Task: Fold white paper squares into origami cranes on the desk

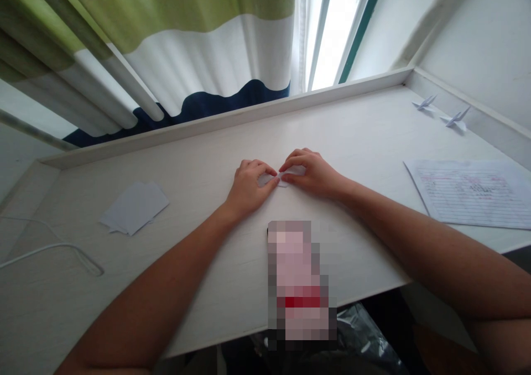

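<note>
A small folded white paper (282,183) is held just above or on the white desk, mostly covered by my fingers. My left hand (251,184) pinches its left side between thumb and fingers. On the right side, my right hand (309,171) pinches the same paper, the fingertips of both hands nearly meeting in the middle. The paper's exact shape is hidden by the hands. Below the hands lies a phone-shaped object (296,278), its surface blurred by pixelation.
Loose white paper sheets (135,208) lie at the left, near a white cable (62,246). Two folded paper cranes (425,104) stand at the far right. A lined, written-on paper stack (473,192) lies at the right. A raised rim (232,118) borders the desk below the curtain (215,37).
</note>
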{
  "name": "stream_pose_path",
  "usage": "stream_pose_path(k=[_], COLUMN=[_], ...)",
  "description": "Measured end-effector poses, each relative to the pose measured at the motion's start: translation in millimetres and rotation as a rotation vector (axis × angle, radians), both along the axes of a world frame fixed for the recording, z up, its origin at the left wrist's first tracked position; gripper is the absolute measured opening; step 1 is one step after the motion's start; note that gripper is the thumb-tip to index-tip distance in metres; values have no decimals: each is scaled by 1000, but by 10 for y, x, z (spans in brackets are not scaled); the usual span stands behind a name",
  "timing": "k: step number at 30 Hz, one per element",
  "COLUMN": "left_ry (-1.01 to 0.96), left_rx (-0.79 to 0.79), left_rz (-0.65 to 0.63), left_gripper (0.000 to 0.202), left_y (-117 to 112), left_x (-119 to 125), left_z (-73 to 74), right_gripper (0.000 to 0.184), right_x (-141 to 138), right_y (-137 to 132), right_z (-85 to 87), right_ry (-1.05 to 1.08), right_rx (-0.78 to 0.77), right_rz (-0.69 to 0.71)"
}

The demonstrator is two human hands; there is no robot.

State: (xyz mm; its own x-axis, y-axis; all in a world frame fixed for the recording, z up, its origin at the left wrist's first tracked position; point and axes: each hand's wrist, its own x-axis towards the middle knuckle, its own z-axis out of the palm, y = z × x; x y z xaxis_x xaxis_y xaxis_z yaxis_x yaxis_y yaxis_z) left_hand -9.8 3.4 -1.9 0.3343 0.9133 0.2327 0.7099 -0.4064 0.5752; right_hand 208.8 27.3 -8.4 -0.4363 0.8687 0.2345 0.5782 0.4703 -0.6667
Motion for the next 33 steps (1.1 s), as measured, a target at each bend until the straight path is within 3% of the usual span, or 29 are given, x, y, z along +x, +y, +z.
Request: stream_pose_path(k=[10, 26, 30, 33], left_ry=[21, 134, 107, 75], left_rx=[5, -76, -124, -95], left_rz=[-13, -34, 21, 57], left_gripper=[4, 16, 19, 13], left_y=[-8, -4, -1, -12], left_x=[6, -2, -4, -3], left_z=[4, 27, 33, 23], right_gripper=[13, 12, 16, 19], right_x=[11, 15, 40, 82], right_y=[-14, -48, -74, -84], right_z=[55, 62, 71, 85], right_ry=[37, 19, -3, -35], right_rx=[-1, -87, 16, 95], right_rz=[46, 51, 105, 231])
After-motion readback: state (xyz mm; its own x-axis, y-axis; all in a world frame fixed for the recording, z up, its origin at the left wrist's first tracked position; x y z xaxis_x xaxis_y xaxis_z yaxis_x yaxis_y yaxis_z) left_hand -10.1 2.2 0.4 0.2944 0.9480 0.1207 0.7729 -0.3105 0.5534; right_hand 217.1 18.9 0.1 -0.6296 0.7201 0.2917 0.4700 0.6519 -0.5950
